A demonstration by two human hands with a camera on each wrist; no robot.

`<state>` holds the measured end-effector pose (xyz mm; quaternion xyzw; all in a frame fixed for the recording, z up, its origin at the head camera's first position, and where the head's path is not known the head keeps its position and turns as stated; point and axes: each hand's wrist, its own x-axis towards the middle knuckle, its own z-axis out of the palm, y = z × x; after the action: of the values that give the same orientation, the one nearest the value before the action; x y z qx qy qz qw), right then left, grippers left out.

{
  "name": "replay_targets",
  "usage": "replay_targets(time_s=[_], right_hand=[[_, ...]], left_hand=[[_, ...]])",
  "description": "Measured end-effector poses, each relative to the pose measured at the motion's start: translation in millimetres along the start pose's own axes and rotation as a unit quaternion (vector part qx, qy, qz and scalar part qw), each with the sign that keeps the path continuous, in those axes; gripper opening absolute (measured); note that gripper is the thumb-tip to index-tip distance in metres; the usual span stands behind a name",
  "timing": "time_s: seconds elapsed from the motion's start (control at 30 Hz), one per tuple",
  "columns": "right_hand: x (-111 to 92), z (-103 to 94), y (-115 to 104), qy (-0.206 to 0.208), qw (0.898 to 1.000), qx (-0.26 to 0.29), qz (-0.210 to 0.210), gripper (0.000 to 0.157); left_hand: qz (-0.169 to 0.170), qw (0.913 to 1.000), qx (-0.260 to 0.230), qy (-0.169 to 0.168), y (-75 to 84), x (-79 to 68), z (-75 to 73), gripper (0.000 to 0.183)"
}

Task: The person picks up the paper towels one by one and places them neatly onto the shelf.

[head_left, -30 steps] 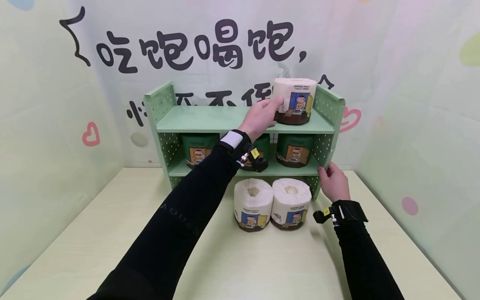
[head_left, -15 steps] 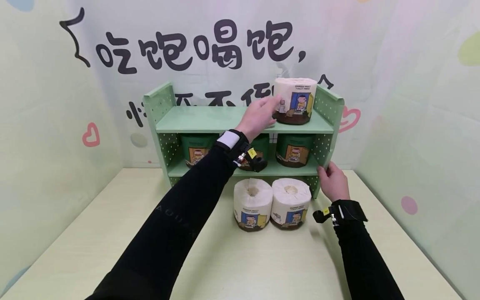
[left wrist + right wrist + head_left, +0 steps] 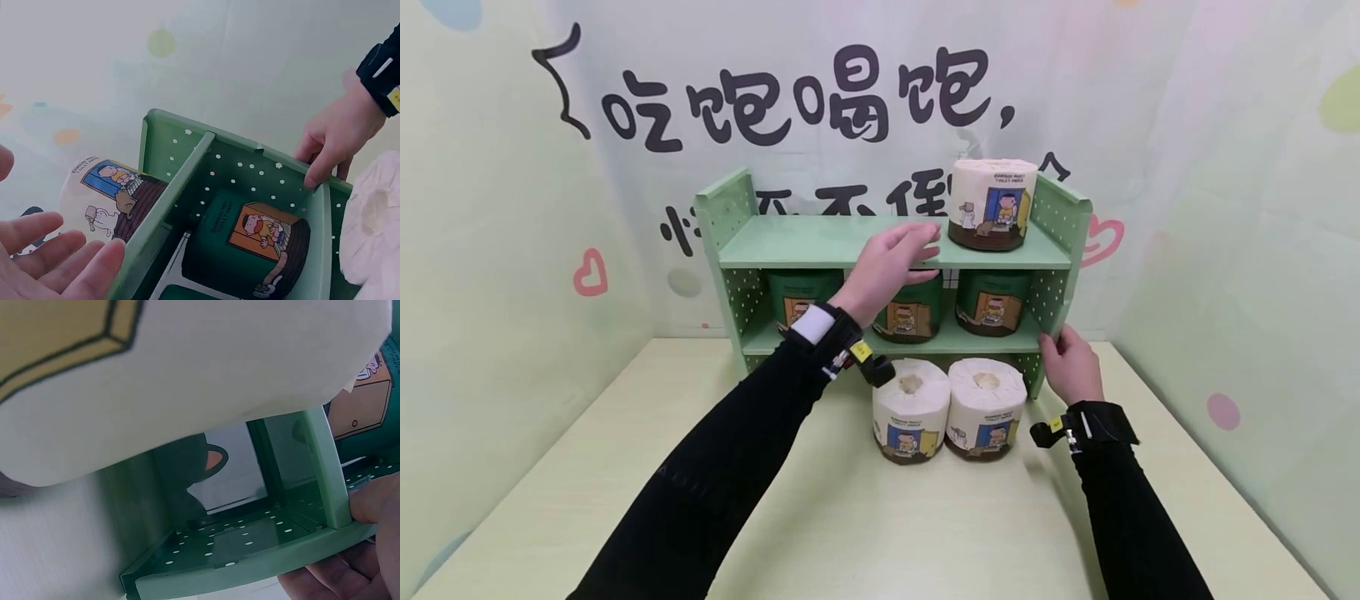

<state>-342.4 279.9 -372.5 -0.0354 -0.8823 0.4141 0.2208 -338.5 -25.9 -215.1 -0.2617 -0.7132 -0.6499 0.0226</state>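
One white toilet roll (image 3: 992,204) stands upright at the right end of the top board of a green shelf (image 3: 790,237). The left hand (image 3: 891,267) is just to the left of this roll and a little nearer, its fingers loosely extended and slightly spread, holding nothing; in the head view a narrow gap parts the fingertips from the paper. The right hand (image 3: 1070,367) is lower down and nearer than that roll, to its right, gripping the shelf's right side panel (image 3: 1060,287) with thumb and fingers on opposite faces.

Three green rolls stand on the middle board: the left one (image 3: 797,287) partly hidden behind the left arm, the middle one (image 3: 910,317) partly covered by the left hand, and the right one (image 3: 992,304) below the white roll. Two more white rolls, a left-hand one (image 3: 912,417) and a right-hand one (image 3: 985,417), stand side by side on the counter (image 3: 587,500), in front of the shelf and to the left of the right hand. Behind everything, a pale wall (image 3: 1210,167) carries large dark lettering (image 3: 857,92).
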Motion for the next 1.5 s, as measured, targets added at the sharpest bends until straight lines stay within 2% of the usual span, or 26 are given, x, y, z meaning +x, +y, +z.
replay_targets(time_s=[0.17, 0.33, 0.5, 0.8, 0.9, 1.03, 1.23, 1.4, 1.5], right_hand=[[-4, -0.7, 2, -0.005, 1.0, 0.002, 0.004, 0.045], [-5, -2.6, 0, -0.004, 1.0, 0.004, 0.003, 0.046], [-7, -1.9, 2, 0.0, 1.0, 0.001, 0.009, 0.046], [-11, 1.4, 2, -0.002, 1.0, 0.005, 0.013, 0.045], [-10, 0.6, 1, 0.0, 1.0, 0.004, 0.007, 0.046], [-9, -1.9, 2, 0.004, 1.0, 0.001, 0.008, 0.045], [-8, -3.2, 2, -0.002, 1.0, 0.003, 0.019, 0.047], [-4, -2.4, -1, -0.003, 1.0, 0.008, 0.018, 0.047], [-1, -1.0, -4, -0.005, 1.0, 0.01, 0.014, 0.048]], left_hand=[[0.007, 0.9999, 0.009, -0.004, -14.4, -27.9, -9.3, 0.048], [-0.003, 0.9998, 0.019, -0.006, -31.4, -56.6, -18.5, 0.045], [-0.014, 0.999, 0.043, -0.003, -55.6, -81.5, -25.5, 0.044], [-0.009, 0.9944, 0.101, 0.029, -105.9, -119.7, -35.8, 0.049], [-0.019, 0.9923, 0.119, 0.031, -119.2, -125.6, -38.9, 0.052], [-0.057, 0.9896, 0.131, 0.018, -134.1, -127.1, -40.4, 0.062], [-0.114, 0.9879, 0.103, -0.021, -153.7, -126.4, -39.2, 0.081], [-0.124, 0.9868, 0.083, -0.062, -163.2, -125.0, -37.4, 0.093], [-0.131, 0.9862, 0.075, -0.069, -166.0, -123.2, -35.5, 0.101]])
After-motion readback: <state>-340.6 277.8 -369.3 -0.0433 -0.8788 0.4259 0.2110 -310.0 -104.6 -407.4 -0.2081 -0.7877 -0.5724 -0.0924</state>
